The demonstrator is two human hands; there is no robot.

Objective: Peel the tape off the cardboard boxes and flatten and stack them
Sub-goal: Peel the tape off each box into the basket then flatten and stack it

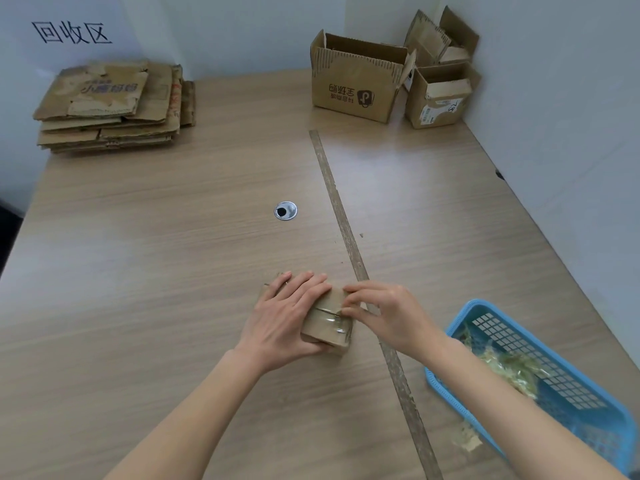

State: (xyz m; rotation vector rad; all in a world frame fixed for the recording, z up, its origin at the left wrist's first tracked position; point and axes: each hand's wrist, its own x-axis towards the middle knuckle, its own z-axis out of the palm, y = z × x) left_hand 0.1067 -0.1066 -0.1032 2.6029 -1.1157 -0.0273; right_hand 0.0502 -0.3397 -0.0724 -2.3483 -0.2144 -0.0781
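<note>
A small taped cardboard box sits on the wooden table near me, clear tape running across its top seam. My left hand lies over its left side, fingers straight on top and thumb wrapped under the near edge. My right hand is at the box's right end, fingertips curled and pinching at the tape by the seam. A stack of flattened cardboard lies at the far left. An open large box and smaller open boxes stand at the far right corner.
A blue plastic basket holding peeled tape scraps sits at the near right edge. A strip runs down the table's middle seam. A metal cable grommet is set in the table centre. Walls close the far and right sides.
</note>
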